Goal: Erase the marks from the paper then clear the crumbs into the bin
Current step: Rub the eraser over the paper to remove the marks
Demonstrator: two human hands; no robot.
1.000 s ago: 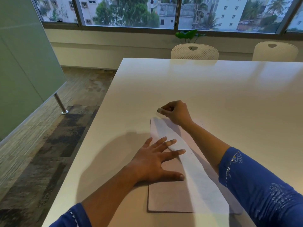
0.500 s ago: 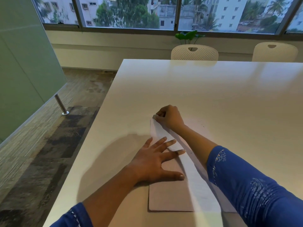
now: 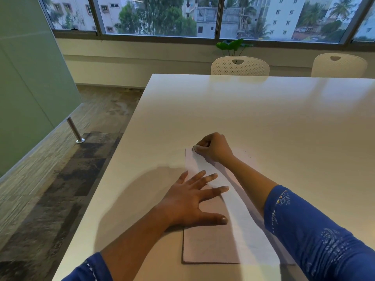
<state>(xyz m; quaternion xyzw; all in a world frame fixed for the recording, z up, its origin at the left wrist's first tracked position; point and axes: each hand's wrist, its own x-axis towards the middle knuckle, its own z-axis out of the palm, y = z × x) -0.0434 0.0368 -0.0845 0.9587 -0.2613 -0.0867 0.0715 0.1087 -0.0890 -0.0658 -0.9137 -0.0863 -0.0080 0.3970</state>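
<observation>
A sheet of paper (image 3: 211, 244) lies near the front edge of the white table (image 3: 263, 114). My left hand (image 3: 194, 199) presses flat on it with fingers spread. My right hand (image 3: 215, 148) is at the sheet's far left corner, fingers curled round a small pale eraser (image 3: 195, 148) whose tip touches the paper. A few dark crumbs (image 3: 248, 156) dot the table just right of that hand. My right forearm hides the sheet's right side. No bin is in view.
Two white perforated chairs (image 3: 240, 65) (image 3: 338, 64) stand at the table's far edge, with a green plant (image 3: 233, 45) under the window. Left of the table are the carpeted floor (image 3: 60, 189), a green glass partition (image 3: 26, 94) and its metal post (image 3: 75, 131).
My right hand has moved from beyond the paper's far edge down and left onto its far left corner. The left hand has stayed pressed in place.
</observation>
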